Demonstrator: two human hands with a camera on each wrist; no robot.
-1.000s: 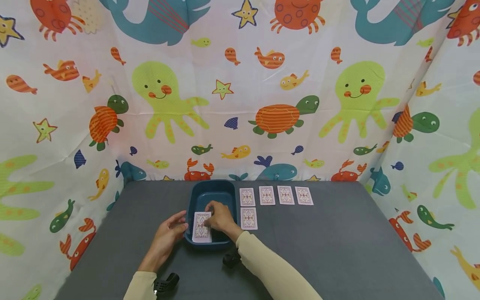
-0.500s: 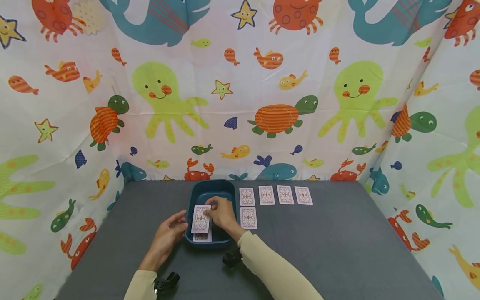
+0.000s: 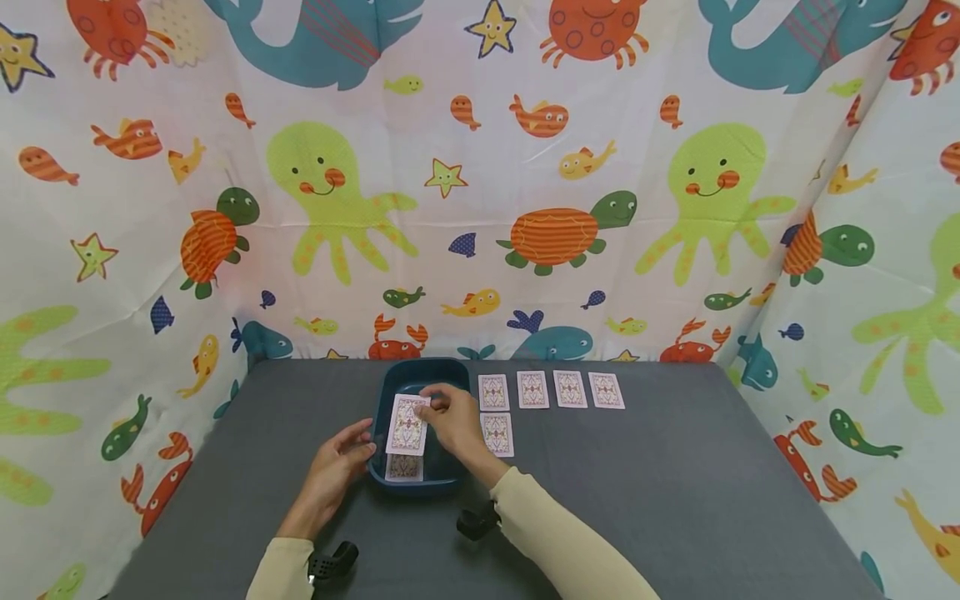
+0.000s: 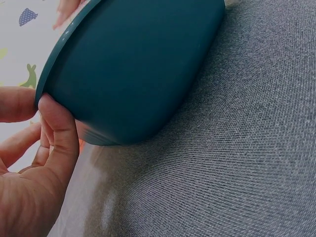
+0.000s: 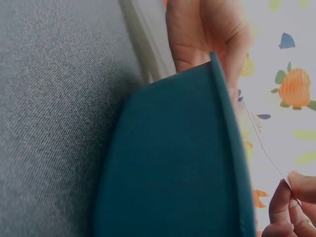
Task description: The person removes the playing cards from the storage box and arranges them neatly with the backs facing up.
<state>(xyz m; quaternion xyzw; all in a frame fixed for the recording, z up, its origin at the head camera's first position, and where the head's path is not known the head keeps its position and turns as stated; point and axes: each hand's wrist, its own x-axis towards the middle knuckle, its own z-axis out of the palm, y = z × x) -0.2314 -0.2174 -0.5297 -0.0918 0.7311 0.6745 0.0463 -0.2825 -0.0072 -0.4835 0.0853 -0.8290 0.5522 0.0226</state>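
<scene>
My right hand pinches a playing card by its right edge, patterned back up, above the dark teal plastic tub. Seen nearly edge-on in the right wrist view, the card makes a thin line between thumb and fingers. Below it, partly covered, one or more cards lie face down in the near part of the tub; how many is hidden. At the tub's left side my left hand grips the rim between thumb and finger, as the left wrist view shows.
Right of the tub, several face-down cards lie in a spaced row on the grey tabletop. One more card lies in front of the row's left end. A sea-animal printed curtain stands behind and at both sides.
My right hand has lifted the card off those in the tub and moved it away from me, then slightly right. The lower cards now show beneath it. My left hand keeps its place.
</scene>
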